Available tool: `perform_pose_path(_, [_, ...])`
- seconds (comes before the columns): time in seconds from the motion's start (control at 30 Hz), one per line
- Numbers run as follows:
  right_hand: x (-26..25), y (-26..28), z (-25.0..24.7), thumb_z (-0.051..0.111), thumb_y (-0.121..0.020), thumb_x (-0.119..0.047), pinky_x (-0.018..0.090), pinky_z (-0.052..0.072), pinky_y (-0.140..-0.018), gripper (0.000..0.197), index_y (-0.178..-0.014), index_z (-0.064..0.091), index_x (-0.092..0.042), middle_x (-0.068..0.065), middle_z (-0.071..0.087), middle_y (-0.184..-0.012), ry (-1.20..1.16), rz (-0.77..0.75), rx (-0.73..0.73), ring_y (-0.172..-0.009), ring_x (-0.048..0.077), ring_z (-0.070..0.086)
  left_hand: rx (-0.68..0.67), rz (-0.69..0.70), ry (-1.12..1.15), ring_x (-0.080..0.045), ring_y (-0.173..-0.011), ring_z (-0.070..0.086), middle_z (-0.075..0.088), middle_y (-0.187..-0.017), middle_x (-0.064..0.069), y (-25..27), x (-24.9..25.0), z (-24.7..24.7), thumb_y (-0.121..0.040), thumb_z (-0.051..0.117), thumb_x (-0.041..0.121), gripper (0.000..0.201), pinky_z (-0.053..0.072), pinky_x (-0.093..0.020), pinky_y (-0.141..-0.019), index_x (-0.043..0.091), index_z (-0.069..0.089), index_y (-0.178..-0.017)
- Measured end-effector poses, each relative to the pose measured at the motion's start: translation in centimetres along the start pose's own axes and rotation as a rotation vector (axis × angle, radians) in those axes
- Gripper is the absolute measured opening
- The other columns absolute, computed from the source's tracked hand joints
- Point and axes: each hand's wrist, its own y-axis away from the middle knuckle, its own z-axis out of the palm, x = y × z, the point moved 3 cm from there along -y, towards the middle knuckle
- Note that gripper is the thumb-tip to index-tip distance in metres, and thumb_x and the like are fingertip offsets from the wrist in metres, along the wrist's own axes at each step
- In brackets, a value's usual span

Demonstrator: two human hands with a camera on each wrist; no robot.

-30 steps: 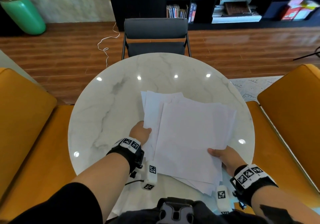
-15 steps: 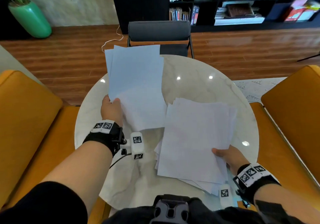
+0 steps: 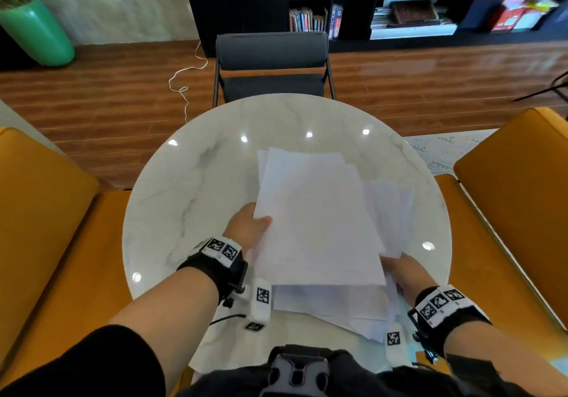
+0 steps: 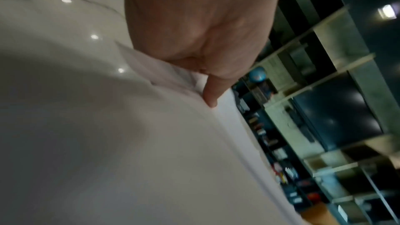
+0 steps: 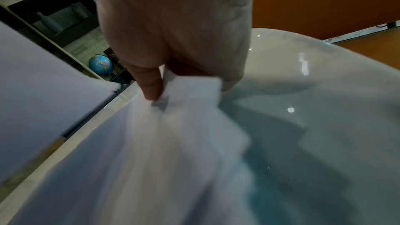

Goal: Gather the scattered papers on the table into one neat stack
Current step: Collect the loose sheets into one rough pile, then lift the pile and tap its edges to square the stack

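White papers (image 3: 316, 221) lie in a loose overlapping pile on the round marble table (image 3: 196, 181). My left hand (image 3: 249, 227) pinches the left edge of the top sheets, thumb on top; in the left wrist view the thumb (image 4: 211, 95) presses on the papers (image 4: 151, 143). My right hand (image 3: 402, 272) grips the lower right corner of the sheets underneath (image 3: 390, 209). In the right wrist view its fingers (image 5: 151, 85) pinch the crumpled corner of the papers (image 5: 173, 134). The sheets' edges are not lined up.
A dark chair (image 3: 270, 61) stands at the table's far side. Orange seats (image 3: 46, 212) flank it on the left and on the right (image 3: 516, 187). A black bookshelf (image 3: 399, 0) and a green pot (image 3: 37, 32) stand beyond on the wooden floor.
My left hand has brought its raised sheets down and to the right, onto the pile that the right hand holds. The right hand has stayed at the lower right corner.
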Motion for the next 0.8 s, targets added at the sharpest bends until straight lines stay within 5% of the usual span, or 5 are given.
perform_pose_path(0.17, [-0.3,-0.5,-0.2,0.066,-0.078,-0.059,0.043,0.047,-0.100,0.061,-0.114,0.061,-0.010,0.011,0.070,-0.109,-0.172,0.106,0.007,-0.103,0.031,0.065,-0.188,-0.097,-0.426,-0.031,-0.130,0.045,0.042,-0.146,-0.013,-0.3,-2.2,3.2,-0.088,0.054,0.038,0.065,0.038,-0.033,-0.106,0.014,0.035,-0.145])
perform_pose_path(0.33, [-1.5,0.3,2.1,0.080,-0.071,-0.008,0.045,0.055,-0.085,0.051,-0.119,0.063,-0.001,0.018,0.072,-0.106,-0.169,0.039,-0.146,-0.094,0.036,0.069,-0.285,0.000,-0.607,-0.035,-0.124,0.045,0.041,-0.134,-0.016,0.2,-2.3,5.6,-0.077,0.051,0.055,0.071,0.040,-0.034,-0.104,0.027,0.038,-0.141])
perform_pose_path(0.53, [-3.2,1.0,3.3,0.069,-0.080,0.001,0.036,0.055,-0.077,0.039,-0.119,0.062,0.003,0.020,0.072,-0.108,-0.127,-0.042,-0.207,-0.096,0.036,0.069,-0.139,-0.108,-0.076,-0.027,-0.133,0.043,0.039,-0.147,-0.011,-0.5,-2.9,2.5,-0.085,0.065,0.041,0.079,0.035,-0.034,-0.111,0.014,0.026,-0.149])
perform_pose_path(0.67, [-6.0,2.3,4.2,0.081,-0.063,-0.009,0.041,0.055,-0.083,0.058,-0.117,0.064,0.003,0.022,0.071,-0.111,-0.163,-0.107,-0.452,-0.101,0.037,0.069,-0.282,-0.061,0.499,-0.027,-0.120,0.059,0.059,-0.135,-0.009,0.6,-1.6,-0.1,-0.046,0.091,0.046,0.109,0.041,-0.044,-0.108,0.013,0.044,-0.139])
perform_pose_path(0.8, [-10.3,2.9,5.7,0.087,-0.052,-0.010,0.039,0.058,-0.079,0.059,-0.108,0.069,-0.004,0.019,0.072,-0.110,-0.164,-0.257,-0.428,-0.095,0.032,0.072,-0.161,0.103,0.514,-0.024,-0.111,0.065,0.071,-0.116,-0.005,2.4,2.1,-2.4,-0.054,0.088,0.043,0.068,0.044,-0.044,-0.106,0.018,0.066,-0.113])
